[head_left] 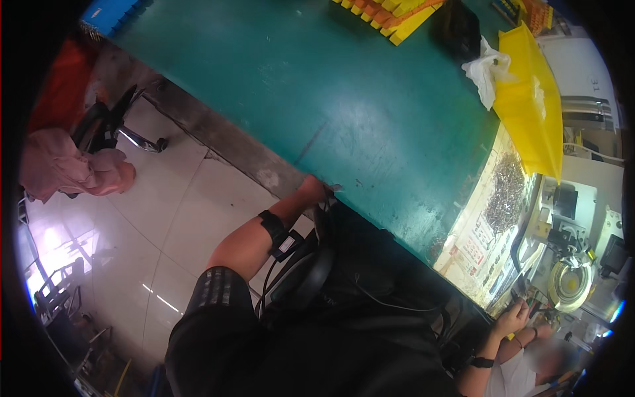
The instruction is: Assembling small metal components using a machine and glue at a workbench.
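My left hand (312, 190) is at the near edge of the green-topped table (278, 99), beside a dark strap or cable. Its fingers are mostly hidden, so I cannot make out whether they hold anything. A black strap (272, 228) wraps that forearm, with a small dark box (288, 245) on it and a cable running down. Just right of the forearm is a curved black part (321, 268), possibly a chair arm. My right hand does not show.
Yellow and orange toothed pieces (397, 16) lie at the table's far side. Right of them are a black bag (456, 30), a white crumpled bag (488, 69) and a yellow sheet (529, 99). Many small metal parts (508, 195) sit under light. A co-worker's hand (512, 319) is lower right.
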Available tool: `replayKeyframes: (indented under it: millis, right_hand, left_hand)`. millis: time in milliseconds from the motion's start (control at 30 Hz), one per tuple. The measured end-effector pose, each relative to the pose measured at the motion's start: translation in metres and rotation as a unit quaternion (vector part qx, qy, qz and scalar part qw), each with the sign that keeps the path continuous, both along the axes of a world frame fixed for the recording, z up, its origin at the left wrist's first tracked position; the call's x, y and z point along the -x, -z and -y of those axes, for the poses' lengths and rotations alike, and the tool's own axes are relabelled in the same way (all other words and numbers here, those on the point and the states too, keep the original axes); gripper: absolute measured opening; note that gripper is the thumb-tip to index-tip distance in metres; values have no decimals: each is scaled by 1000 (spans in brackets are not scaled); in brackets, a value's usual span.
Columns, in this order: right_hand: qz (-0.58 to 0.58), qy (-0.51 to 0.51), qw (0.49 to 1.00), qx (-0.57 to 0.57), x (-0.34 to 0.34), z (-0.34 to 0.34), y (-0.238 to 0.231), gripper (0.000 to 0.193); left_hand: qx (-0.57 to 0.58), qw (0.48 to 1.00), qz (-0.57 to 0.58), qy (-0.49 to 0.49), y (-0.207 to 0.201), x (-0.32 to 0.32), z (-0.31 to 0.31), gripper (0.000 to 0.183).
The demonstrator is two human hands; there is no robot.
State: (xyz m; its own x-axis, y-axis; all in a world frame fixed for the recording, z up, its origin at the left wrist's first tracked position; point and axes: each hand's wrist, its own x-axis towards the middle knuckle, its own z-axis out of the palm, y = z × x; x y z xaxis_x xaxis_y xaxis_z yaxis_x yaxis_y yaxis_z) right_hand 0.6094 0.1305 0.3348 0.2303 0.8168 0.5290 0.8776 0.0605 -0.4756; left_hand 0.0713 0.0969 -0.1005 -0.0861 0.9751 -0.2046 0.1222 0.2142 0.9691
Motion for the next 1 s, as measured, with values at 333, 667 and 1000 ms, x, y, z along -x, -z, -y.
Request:
replayKeyframes:
  millis: [333,667,1000]
  right_hand:
    - [8,6,1000,13,5,-5,2,27]
    - [5,26,999,37,6,-2,-1,27]
    - [9,-6,1000,13,16,-3,-1,21]
  left_hand:
    - [57,957,-266,105,23,11,4,58]
    - [-57,971,-231,29,31,-1,2,41]
    - [-42,980,-193,20,41,8,15,40]
